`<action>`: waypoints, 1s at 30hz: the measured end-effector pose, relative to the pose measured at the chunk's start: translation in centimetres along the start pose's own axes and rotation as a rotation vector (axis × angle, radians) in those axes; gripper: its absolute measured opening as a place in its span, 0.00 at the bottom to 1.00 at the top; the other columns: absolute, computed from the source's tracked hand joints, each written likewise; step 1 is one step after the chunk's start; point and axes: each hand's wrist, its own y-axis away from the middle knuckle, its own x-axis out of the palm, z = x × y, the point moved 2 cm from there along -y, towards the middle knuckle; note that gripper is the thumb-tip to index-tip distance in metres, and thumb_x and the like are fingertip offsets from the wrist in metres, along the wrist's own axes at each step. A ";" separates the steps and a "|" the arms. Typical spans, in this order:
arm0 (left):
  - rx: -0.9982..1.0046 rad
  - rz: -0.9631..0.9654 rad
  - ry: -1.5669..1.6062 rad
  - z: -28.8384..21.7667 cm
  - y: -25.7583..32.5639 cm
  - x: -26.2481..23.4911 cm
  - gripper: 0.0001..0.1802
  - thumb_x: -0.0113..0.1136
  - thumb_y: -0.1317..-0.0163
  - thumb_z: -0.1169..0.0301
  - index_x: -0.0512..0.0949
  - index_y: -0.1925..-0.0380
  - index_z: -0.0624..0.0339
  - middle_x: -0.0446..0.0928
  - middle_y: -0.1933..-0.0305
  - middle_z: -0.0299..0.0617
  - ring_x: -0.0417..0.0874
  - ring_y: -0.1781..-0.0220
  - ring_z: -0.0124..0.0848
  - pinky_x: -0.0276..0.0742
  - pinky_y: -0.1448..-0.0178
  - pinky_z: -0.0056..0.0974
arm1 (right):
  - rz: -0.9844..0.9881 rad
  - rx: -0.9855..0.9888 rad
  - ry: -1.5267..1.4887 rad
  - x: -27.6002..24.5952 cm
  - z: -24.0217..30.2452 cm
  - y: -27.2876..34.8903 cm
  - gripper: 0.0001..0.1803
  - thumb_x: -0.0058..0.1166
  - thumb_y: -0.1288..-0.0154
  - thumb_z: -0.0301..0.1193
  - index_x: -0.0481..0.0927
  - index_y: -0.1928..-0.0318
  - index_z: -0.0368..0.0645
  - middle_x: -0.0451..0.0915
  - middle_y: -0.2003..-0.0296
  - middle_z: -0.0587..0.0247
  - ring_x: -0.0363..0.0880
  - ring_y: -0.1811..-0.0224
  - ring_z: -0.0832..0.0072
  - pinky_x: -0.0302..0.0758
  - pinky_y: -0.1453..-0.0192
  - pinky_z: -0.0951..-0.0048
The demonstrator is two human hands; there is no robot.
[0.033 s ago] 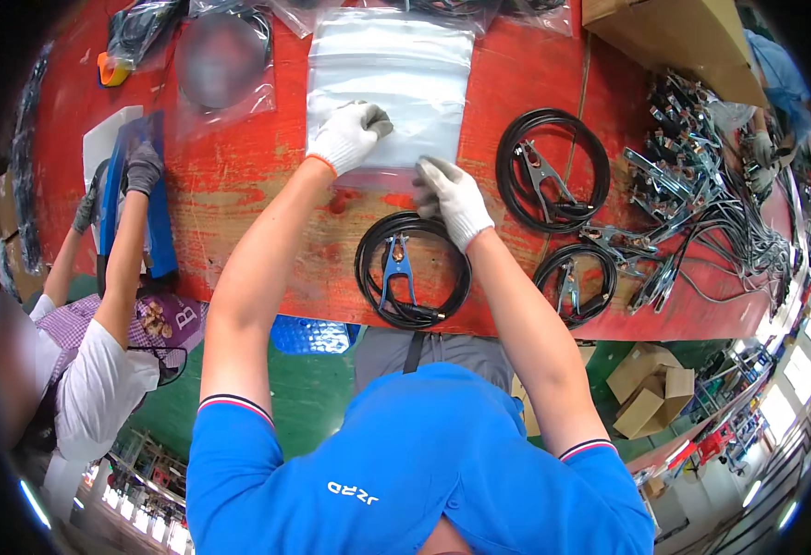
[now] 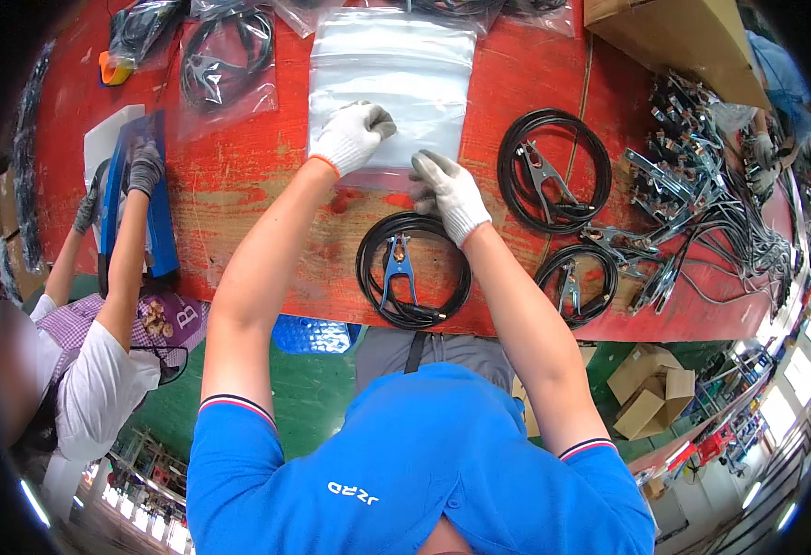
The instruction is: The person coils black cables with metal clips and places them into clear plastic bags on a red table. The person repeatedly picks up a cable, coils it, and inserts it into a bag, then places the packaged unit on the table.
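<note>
A stack of clear plastic bags (image 2: 392, 74) lies flat on the red table in front of me. Over its lower left part is my left hand (image 2: 350, 139), in a white glove with grey fingertips. Its fingers are curled in, and what they hold, if anything, is hidden. My right hand (image 2: 452, 194), gloved alike, is by the lower right corner of the bags. Its thumb and bent fingers are apart, with nothing visible between them. Just below it lies a coiled black cable (image 2: 362, 264) with a blue-handled clamp (image 2: 396, 271) inside the loop.
To the right are a larger black cable coil (image 2: 604, 176), a smaller coil (image 2: 542, 273) and a heap of metal clamps (image 2: 669, 190). A cardboard box (image 2: 674, 42) stands behind them. Bagged cables (image 2: 225, 65) lie back left. A co-worker's gloved hands (image 2: 145, 171) hold a blue sheet (image 2: 160, 231).
My right hand has shifted very slightly up and to the left. My left hand, the bags and the coils look the same.
</note>
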 end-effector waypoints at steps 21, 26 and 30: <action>-0.209 0.154 0.513 3.1 0.0 1.4 0.21 0.66 0.31 0.59 0.85 0.50 0.67 0.87 0.54 0.43 0.82 0.51 0.29 0.77 0.40 0.37 | -0.469 -1.191 1.337 2.6 6.5 1.3 0.33 0.73 0.50 0.37 0.80 0.42 0.48 0.79 0.44 0.51 0.75 0.39 0.46 0.69 0.32 0.42; -0.078 0.039 0.204 0.5 1.1 0.0 0.17 0.67 0.33 0.59 0.86 0.52 0.58 0.87 0.56 0.43 0.85 0.50 0.35 0.78 0.39 0.42 | -0.234 -1.009 1.721 0.3 5.1 -5.2 0.11 0.56 0.38 0.34 0.87 0.57 0.53 0.86 0.60 0.61 0.84 0.54 0.59 0.75 0.44 0.50; 0.156 -0.267 -0.373 -3.0 3.2 0.6 0.17 0.66 0.37 0.54 0.86 0.55 0.51 0.84 0.54 0.48 0.83 0.43 0.50 0.78 0.41 0.55 | -0.368 -1.150 1.634 -0.5 5.7 -5.4 0.07 0.58 0.41 0.34 0.86 0.63 0.53 0.84 0.67 0.62 0.84 0.61 0.61 0.74 0.55 0.53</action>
